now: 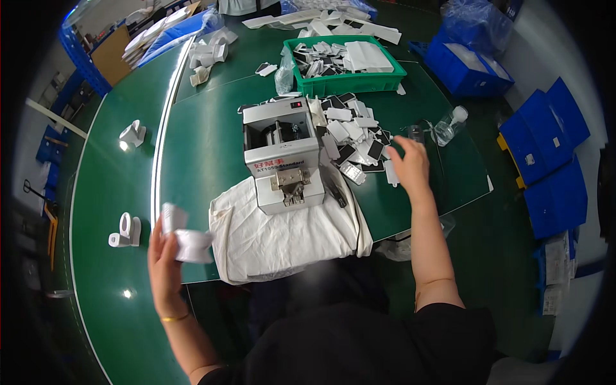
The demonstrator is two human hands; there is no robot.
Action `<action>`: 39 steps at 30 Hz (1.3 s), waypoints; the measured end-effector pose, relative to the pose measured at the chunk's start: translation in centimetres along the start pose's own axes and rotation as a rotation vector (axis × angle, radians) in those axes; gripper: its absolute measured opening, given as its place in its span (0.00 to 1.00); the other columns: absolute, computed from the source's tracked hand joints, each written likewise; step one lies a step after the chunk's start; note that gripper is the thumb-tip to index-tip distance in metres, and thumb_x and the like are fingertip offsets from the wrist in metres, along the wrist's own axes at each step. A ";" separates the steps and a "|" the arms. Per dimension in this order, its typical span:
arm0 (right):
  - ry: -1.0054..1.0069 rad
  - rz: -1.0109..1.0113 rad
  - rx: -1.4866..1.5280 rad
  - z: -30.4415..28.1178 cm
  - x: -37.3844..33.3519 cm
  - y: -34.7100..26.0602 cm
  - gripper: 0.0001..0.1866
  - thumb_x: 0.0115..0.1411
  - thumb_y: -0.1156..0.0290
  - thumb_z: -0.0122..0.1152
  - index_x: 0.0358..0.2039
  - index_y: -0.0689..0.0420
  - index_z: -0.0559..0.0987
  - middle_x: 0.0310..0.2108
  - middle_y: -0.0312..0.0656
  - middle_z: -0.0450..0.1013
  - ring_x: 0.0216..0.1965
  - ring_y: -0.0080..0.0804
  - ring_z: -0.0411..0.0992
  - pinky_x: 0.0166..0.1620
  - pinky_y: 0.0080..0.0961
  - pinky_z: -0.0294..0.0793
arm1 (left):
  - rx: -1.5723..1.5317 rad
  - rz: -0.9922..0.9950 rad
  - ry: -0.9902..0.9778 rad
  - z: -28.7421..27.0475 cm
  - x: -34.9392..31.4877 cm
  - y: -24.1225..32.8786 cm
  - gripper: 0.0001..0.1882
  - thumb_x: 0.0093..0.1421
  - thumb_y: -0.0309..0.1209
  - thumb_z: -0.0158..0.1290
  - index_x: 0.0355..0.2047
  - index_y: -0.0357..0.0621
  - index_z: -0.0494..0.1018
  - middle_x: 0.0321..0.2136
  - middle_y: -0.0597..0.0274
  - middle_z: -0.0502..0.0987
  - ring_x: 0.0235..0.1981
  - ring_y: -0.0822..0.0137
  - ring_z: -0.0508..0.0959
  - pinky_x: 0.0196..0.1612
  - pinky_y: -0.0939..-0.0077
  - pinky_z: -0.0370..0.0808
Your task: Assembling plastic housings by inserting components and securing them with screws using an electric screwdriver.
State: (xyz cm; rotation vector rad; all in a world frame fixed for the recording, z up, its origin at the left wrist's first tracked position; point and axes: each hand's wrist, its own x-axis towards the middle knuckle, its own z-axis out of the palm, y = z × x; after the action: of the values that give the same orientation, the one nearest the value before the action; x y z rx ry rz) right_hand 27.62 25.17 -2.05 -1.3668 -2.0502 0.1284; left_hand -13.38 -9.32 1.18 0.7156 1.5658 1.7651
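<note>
My left hand [164, 253] is raised over the green belt at the lower left and grips a white plastic part [186, 236] with a tubular end. My right hand [408, 163] reaches out flat, fingers spread, over a pile of small white and black flat parts [356, 138] lying to the right of a grey box-shaped machine [280, 154]. Nothing shows between those fingers. The machine stands on a white cloth [282, 234] in front of me.
A green bin [350, 80] of the same flat parts stands behind the pile. Two white plastic parts [126, 231] [133, 133] sit on the green conveyor belt [109, 192] at left. A clear bottle [449, 125] lies right; blue crates [545, 160] flank the table.
</note>
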 end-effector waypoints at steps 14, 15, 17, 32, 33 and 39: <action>-0.244 0.272 -0.233 2.9 2.0 -3.8 0.31 0.53 0.70 0.57 0.60 0.52 0.69 0.42 0.54 0.78 0.43 0.53 0.77 0.48 0.42 0.74 | 0.983 0.196 0.092 9.4 1.4 -1.1 0.24 0.55 0.45 0.63 0.48 0.47 0.77 0.53 0.50 0.75 0.35 0.59 0.82 0.38 0.66 0.79; -0.251 0.270 -0.236 2.4 2.0 -4.3 0.31 0.53 0.70 0.57 0.60 0.52 0.69 0.42 0.54 0.78 0.43 0.53 0.77 0.48 0.42 0.74 | 0.888 0.219 -0.024 9.1 1.2 -1.0 0.25 0.55 0.45 0.63 0.50 0.48 0.76 0.55 0.49 0.73 0.38 0.56 0.82 0.39 0.65 0.79; -0.253 0.322 -0.115 1.1 1.7 -5.3 0.35 0.55 0.76 0.51 0.65 0.47 0.65 0.45 0.55 0.77 0.43 0.53 0.77 0.48 0.41 0.74 | 0.755 0.235 -0.220 8.1 1.4 -1.4 0.26 0.55 0.41 0.65 0.53 0.50 0.74 0.61 0.44 0.66 0.45 0.54 0.79 0.41 0.67 0.78; -0.719 -0.031 1.485 0.3 -10.1 -18.0 0.18 0.55 0.84 0.63 0.47 0.59 0.79 0.67 0.57 0.56 0.67 0.46 0.57 0.64 0.39 0.62 | -0.412 0.027 -0.132 11.9 -0.9 -4.2 0.15 0.65 0.23 0.53 0.47 0.43 0.60 0.56 0.53 0.66 0.47 0.71 0.75 0.45 0.77 0.77; -0.729 -0.064 1.540 0.5 -10.4 -18.5 0.18 0.53 0.86 0.66 0.45 0.59 0.80 0.69 0.57 0.51 0.68 0.48 0.55 0.65 0.40 0.60 | -0.274 0.096 -0.104 13.0 -1.7 -4.2 0.15 0.65 0.23 0.53 0.47 0.43 0.59 0.58 0.49 0.65 0.47 0.70 0.75 0.45 0.76 0.78; -0.652 -0.065 1.509 -0.4 -10.1 -18.2 0.15 0.54 0.84 0.68 0.43 0.60 0.77 0.67 0.55 0.54 0.63 0.38 0.62 0.63 0.35 0.62 | 0.128 0.193 -0.236 13.2 -4.8 -0.9 0.26 0.57 0.26 0.62 0.52 0.43 0.62 0.61 0.36 0.61 0.50 0.56 0.76 0.47 0.71 0.78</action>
State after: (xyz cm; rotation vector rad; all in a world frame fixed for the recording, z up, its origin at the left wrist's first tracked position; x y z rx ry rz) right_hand 15.89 8.25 1.27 -0.2500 -1.5847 1.8205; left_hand -0.19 -4.70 2.17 1.1273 1.4981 1.6536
